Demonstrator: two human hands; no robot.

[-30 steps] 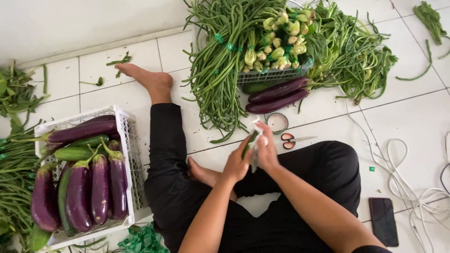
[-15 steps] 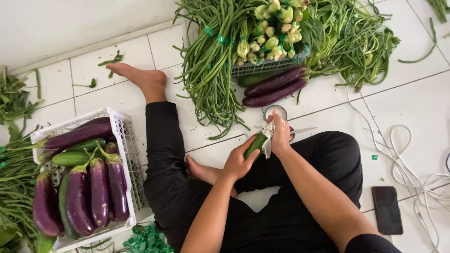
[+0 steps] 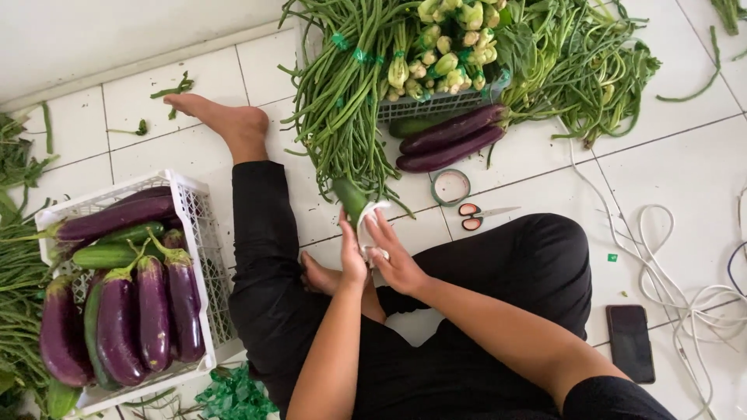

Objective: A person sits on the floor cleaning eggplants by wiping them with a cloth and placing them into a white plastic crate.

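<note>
Dark phone (image 3: pixel 630 343), floor, lower right

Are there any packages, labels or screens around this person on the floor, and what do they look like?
Phone: flat on the tiles by the person's right knee, a dark rectangle, screen black.
White wrapper: around the lower end of the cucumber, held by the left hand and right hand.
Green bands: thin ties around the long-bean bundles at the top.
Tape roll: a ring on the floor beside the scissors.

Both hands hide most of a green cucumber (image 3: pixel 349 197) and its white wrap (image 3: pixel 371 211), while the picture's left edge crops the loose greens (image 3: pixel 15 272).
</note>
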